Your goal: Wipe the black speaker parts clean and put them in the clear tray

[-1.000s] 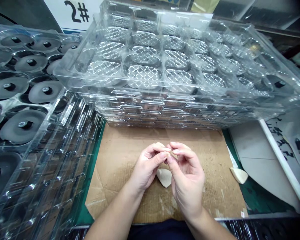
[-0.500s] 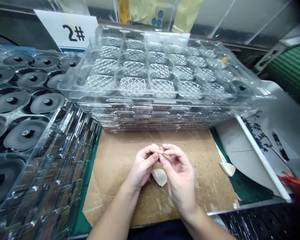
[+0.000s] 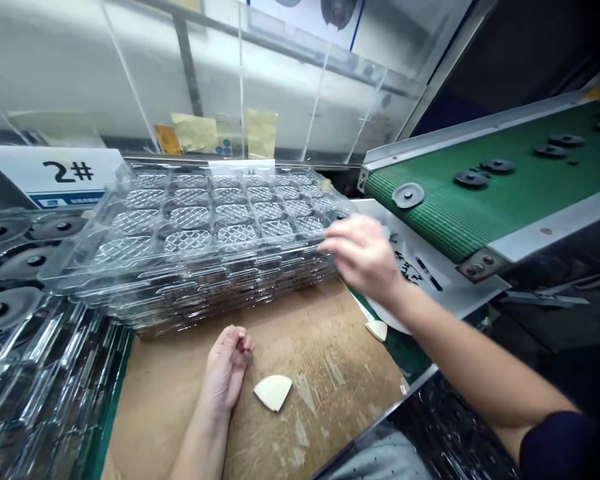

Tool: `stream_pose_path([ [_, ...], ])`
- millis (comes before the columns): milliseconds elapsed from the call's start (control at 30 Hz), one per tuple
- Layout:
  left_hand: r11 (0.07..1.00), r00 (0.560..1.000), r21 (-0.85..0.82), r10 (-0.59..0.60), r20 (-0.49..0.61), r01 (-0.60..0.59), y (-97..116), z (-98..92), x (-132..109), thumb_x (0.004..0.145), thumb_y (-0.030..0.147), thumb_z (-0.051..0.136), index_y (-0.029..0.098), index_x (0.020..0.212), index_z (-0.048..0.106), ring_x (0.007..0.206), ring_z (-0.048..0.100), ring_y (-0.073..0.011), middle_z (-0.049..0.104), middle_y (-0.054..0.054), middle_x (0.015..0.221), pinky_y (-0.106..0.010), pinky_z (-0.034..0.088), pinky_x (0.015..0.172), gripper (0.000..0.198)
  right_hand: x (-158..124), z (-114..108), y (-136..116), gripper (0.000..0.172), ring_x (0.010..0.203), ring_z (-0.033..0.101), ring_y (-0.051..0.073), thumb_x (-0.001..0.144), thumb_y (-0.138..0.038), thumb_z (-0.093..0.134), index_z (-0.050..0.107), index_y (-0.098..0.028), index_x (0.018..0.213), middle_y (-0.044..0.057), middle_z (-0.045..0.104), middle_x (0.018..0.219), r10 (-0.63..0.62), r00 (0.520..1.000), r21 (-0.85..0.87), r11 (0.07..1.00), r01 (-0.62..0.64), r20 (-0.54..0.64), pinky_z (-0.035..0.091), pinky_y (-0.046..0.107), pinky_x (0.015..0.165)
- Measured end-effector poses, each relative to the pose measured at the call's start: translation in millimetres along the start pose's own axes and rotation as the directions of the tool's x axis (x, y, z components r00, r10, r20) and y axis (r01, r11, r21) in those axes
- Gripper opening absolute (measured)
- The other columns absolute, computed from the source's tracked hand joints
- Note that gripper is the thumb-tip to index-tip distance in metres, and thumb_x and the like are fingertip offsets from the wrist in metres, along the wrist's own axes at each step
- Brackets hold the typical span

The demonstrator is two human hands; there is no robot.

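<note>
My left hand (image 3: 230, 363) is just above the cardboard sheet (image 3: 180, 393), its fingers curled and pressed together. Anything inside that grip is hidden. My right hand (image 3: 363, 257) is raised at the right end of the clear plastic tray stack (image 3: 220, 267). It is blurred, with its fingers loosely stretched and apart and nothing visible in them. A cream, fan-shaped pad (image 3: 273, 392) lies on the cardboard between my forearms. Close to my right wrist, a similar pad (image 3: 377, 330) rests at the cardboard's right edge. One grey disc (image 3: 337, 217) sits in the top tray's right end, near my right fingers.
At the right, a green conveyor belt (image 3: 450, 220) carries several dark discs, with a grey disc (image 3: 408, 195) at its near end. Small black parts and a black pen (image 3: 429, 273) lie in a white tray (image 3: 460, 293). Filled trays (image 3: 40, 373) are stacked at left beside a "2#" sign (image 3: 55, 173).
My hands were together over the cardboard and have parted. The right one has risen forward and right; the left stays low. The view has swung right and up, bringing the conveyor in.
</note>
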State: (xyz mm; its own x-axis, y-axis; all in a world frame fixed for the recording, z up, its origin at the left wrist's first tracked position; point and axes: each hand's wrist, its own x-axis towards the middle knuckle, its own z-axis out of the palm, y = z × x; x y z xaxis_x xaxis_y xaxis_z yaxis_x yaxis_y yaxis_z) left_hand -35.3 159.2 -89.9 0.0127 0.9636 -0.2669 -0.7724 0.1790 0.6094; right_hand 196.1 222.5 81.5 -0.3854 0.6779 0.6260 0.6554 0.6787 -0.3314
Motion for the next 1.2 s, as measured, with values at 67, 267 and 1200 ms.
stream_pose_path([
  [67, 1.000, 1.000, 0.026, 0.007, 0.007, -0.007, -4, -0.6, 1, 0.077, 0.019, 0.064, 0.012, 0.071, 0.056, 0.055, 0.048, -0.0064, 0.053, 0.004, 0.066, -0.019, 0.044, 0.051, 0.012, 23, -29, 32, 0.025, 0.125, 0.038, 0.020, 0.081, -0.012, 0.049, 0.070, -0.022, 0.092, -0.006, 0.060, 0.117, 0.084, 0.988, -0.026, 0.996, -0.088, -0.130, 0.026, 0.038, 0.103],
  [267, 0.993, 1.000, 0.118, 0.019, 0.016, -0.021, -11, -6.5, 2, 0.075, 0.008, 0.063, 0.013, 0.099, 0.059, 0.065, 0.057, -0.0089, 0.060, 0.000, 0.083, -0.023, 0.050, 0.057, 0.025, 42, -82, 118, 0.011, 0.105, 0.055, 0.020, 0.089, -0.018, 0.052, 0.063, -0.015, 0.093, 0.006, 0.060, 0.112, 0.290, 0.926, 0.032, 0.956, -0.291, -0.243, 0.049, 0.041, 0.087],
  [1200, 0.138, 0.750, 0.738, 0.162, 0.642, -0.661, -36, 28.7, -147, 0.074, 0.012, 0.065, 0.032, 0.135, 0.035, 0.114, 0.054, -0.0273, 0.065, -0.009, 0.115, -0.042, 0.039, 0.097, 0.071, -179, 42, -95, 0.049, 0.087, 0.061, 0.020, 0.088, -0.060, 0.035, 0.058, -0.020, 0.103, 0.006, 0.063, 0.091, 0.246, 0.605, 0.559, 0.235, -0.795, 0.757, 0.050, 0.029, 0.076],
])
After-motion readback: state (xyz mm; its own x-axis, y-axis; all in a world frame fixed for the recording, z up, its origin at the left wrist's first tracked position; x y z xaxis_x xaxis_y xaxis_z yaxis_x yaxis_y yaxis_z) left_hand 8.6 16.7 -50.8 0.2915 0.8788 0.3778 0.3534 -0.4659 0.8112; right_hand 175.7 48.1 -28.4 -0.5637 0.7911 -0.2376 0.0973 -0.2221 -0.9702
